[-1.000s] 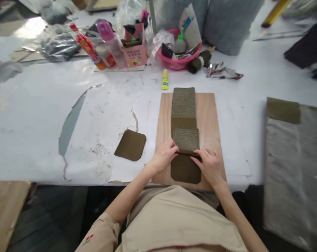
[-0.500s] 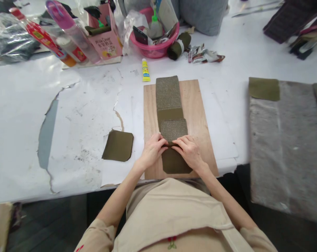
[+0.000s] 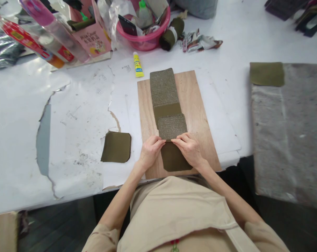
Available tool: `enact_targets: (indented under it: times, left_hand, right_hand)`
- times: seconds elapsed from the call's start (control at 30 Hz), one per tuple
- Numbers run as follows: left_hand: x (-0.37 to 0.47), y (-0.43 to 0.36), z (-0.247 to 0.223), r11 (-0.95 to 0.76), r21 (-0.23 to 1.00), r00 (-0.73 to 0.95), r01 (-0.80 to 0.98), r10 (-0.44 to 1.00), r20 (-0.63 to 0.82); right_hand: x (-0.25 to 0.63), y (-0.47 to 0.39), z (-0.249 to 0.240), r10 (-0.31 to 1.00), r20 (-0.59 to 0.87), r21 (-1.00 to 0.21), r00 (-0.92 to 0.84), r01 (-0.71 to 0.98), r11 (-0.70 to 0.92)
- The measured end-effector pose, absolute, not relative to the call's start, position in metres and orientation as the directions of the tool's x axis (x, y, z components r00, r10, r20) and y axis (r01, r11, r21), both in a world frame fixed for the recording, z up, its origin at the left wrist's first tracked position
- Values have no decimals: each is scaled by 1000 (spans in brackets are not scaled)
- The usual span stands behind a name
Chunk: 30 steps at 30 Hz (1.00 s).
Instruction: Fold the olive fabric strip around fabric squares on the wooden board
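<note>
A long strip of olive material (image 3: 177, 158), part smooth and part rough-faced, lies lengthwise on a wooden board (image 3: 192, 101). Across it, just below the lower rough section (image 3: 172, 126), runs a narrow folded edge. My left hand (image 3: 151, 148) pinches the left end of that edge between thumb and fingers. At the right end my right hand (image 3: 187, 147) pinches the same edge. The fingertips of both hands are close together, and the edge under them is partly hidden. To the left, apart from the board, lies a separate olive piece with trimmed corners (image 3: 116, 147).
A yellow glue tube (image 3: 138, 66) lies beyond the board. Behind it stand a pink basket (image 3: 145, 42) of tools, a rolled olive piece (image 3: 172, 34) and crumpled wrappers (image 3: 200, 42). Bottles (image 3: 22, 36) and a pink box (image 3: 95, 38) are at back left. A grey sheet (image 3: 286, 136) overhangs at right.
Both hands keep hold of the strip, their fingertips now pressed closer along the folded edge. The camera view has shifted slightly, moving the background.
</note>
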<state>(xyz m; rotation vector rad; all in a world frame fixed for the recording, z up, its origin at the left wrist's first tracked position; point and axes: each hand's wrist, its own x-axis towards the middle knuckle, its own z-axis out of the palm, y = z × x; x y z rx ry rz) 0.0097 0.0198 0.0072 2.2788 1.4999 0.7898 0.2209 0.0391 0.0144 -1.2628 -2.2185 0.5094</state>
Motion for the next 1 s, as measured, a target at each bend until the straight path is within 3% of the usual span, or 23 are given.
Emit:
enact_targets:
  times: [1.0]
  left_hand:
    - [1, 14, 1, -515, 397, 434, 760, 856, 280]
  right_hand:
    - [221, 38, 9, 816, 266, -415, -514, 703, 578]
